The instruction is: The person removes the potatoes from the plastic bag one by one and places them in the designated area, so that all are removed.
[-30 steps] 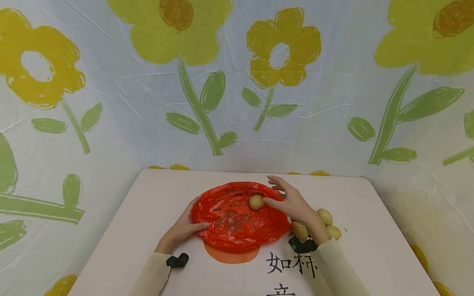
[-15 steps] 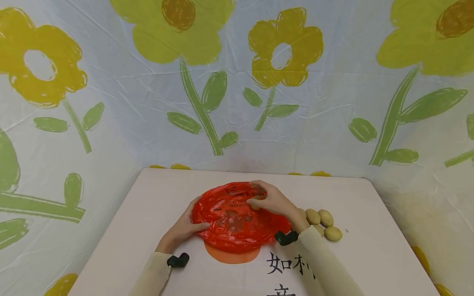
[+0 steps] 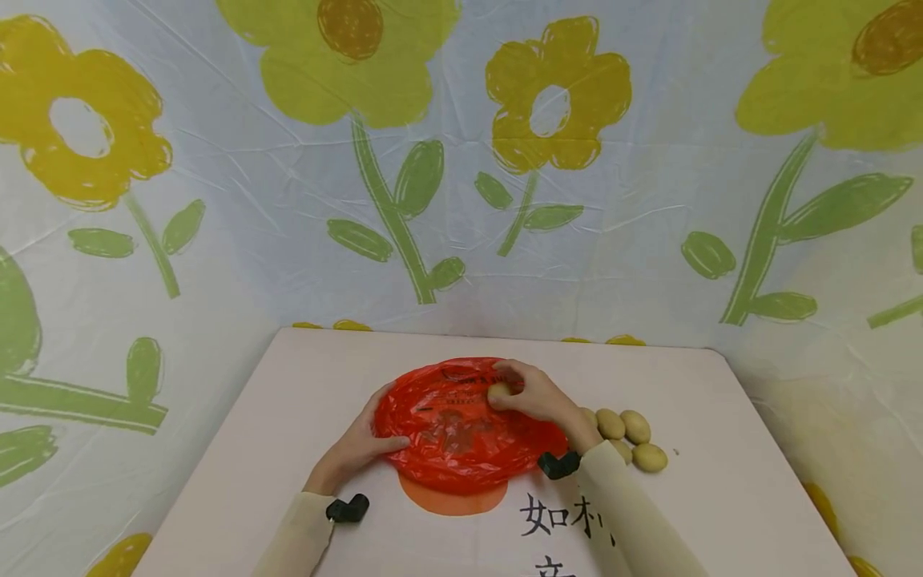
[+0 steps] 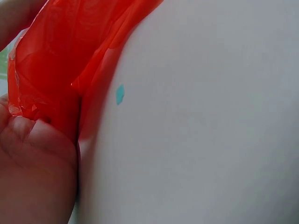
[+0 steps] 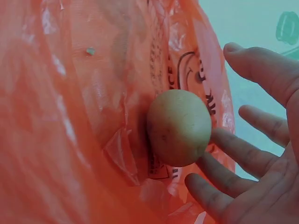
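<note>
A red plastic bag [image 3: 461,441] lies spread out on the table in the head view, with dark printing on it. My left hand [image 3: 360,437] cups its left side, fingers behind the edge and thumb on top. In the left wrist view red film [image 4: 51,60] lies against the palm. One round pale-yellow potato [image 5: 180,128] rests on the bag towards its upper right. My right hand [image 3: 537,393] is around this potato. Close up in the right wrist view, its fingers [image 5: 243,154] are spread and nearly straight, tips at the potato's side, thumb apart from it.
Several more potatoes [image 3: 637,427] sit in a cluster on the white table [image 3: 692,513], to the right of the bag and partly behind the right forearm. A flower-printed cloth [image 3: 288,240] stands as walls behind and beside the table.
My right hand has moved left over the bag to the single potato, then shifted slightly, so more of the potato shows. The other potatoes are less covered. My left hand stays put.
</note>
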The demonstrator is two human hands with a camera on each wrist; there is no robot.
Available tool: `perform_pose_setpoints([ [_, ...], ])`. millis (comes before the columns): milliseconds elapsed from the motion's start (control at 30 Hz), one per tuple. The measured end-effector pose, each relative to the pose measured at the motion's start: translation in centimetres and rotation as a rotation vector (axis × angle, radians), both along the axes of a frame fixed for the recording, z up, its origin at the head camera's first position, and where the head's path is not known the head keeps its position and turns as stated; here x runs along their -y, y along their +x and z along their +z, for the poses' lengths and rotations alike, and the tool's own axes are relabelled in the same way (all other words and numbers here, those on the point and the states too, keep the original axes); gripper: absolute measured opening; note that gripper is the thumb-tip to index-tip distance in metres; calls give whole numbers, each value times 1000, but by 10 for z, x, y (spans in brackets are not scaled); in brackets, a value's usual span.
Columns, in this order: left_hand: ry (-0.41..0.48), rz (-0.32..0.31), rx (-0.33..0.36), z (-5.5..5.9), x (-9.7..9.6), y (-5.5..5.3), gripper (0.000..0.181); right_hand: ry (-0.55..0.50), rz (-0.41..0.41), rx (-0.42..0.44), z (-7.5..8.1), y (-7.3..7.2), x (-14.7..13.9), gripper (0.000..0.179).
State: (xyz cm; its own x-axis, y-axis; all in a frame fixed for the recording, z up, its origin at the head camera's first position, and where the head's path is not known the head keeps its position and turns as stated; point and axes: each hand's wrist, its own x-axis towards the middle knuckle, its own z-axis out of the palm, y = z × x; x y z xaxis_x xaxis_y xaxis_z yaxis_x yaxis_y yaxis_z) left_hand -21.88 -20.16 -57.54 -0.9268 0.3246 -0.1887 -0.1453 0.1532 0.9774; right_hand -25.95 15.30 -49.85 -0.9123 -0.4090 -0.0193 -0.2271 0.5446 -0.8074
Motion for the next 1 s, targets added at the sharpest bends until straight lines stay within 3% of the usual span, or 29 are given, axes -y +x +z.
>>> perform_pose_setpoints([
  [333, -3, 13, 8, 1, -1, 2, 106, 140, -19, -65, -13, -2, 1, 57],
  [1000, 16, -3, 0, 1, 0, 0, 104, 188, -38, -110, -22, -6, -1, 44],
])
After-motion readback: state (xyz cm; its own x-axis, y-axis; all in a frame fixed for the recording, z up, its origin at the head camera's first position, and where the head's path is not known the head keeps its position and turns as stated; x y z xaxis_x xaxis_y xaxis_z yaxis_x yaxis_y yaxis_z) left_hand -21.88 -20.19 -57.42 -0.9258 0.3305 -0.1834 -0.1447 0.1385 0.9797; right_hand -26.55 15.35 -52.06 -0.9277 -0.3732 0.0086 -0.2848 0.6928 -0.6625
